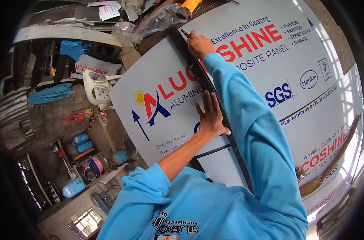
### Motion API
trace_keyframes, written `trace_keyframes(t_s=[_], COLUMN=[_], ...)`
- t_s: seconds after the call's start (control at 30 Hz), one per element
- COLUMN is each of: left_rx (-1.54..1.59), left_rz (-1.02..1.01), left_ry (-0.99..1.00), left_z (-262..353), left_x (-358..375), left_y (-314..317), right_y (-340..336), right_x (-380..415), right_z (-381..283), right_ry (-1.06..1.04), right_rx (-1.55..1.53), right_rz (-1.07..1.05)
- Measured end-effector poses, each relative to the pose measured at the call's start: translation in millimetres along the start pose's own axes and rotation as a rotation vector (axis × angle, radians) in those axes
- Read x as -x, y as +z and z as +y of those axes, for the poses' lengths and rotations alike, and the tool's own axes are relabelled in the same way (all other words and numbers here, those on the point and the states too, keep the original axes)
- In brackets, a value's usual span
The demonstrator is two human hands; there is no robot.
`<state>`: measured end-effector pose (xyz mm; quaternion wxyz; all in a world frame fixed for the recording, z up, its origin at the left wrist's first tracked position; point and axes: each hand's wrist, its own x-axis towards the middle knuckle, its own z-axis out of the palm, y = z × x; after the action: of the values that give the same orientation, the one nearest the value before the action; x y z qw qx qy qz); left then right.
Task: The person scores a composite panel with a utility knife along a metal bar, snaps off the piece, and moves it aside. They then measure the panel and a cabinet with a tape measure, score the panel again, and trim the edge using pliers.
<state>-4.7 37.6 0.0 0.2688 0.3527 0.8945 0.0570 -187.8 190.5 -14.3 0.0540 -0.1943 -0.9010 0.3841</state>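
My right hand [201, 45] is closed around a slim black-and-yellow tool [185, 33], mostly hidden by the fingers, at the far end of a long dark straight bar [207, 82]. The bar lies lengthwise over a white aluminum composite panel [166, 120] printed with red and blue lettering. Nearer my body, my left hand [212, 117] lies flat with its fingers spread, pressed against the bar and the panel beside it. More of the printed white sheet [254, 52] extends to the right of the bar, partly covered by my blue right sleeve.
An orange-yellow tool [189, 8] and clear plastic wrap [156, 25] lie beyond the panel. At left are a white clog [97, 89], a blue cloth [72, 49] and blue containers [73, 187]. A tape measure [300, 173] and curved wooden piece [311, 186] are at right.
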Motion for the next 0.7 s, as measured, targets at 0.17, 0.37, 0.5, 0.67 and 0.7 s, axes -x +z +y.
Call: trace_keyframes(t_s=[0.17,0.37,0.5,0.67,0.7], left_rx=[-0.001,0.009,-0.006,0.0,0.002], left_rz=[0.079,0.101,0.118,0.1,0.097], left_ry=[0.048,0.08,0.082,0.079,0.08], left_z=[-2.9,-4.1,-3.9,-5.1,-4.9], left_x=[0.5,0.4,1.2,0.6,1.4], left_y=[7.8,3.6,2.2,0.3,1.0], right_y=[4.3,7.5,6.2,4.7,4.9], right_x=[-0.2,-11.2,-15.3,-14.6,-13.6], right_z=[-15.7,-18.0,-18.4,-22.3,-22.4], right_ry=[0.008,-0.007,-0.028,-0.05,-0.059], right_rx=[0.051,0.106,0.143,0.16,0.166], right_rz=[-0.025,-0.031,-0.05,-0.046,-0.046])
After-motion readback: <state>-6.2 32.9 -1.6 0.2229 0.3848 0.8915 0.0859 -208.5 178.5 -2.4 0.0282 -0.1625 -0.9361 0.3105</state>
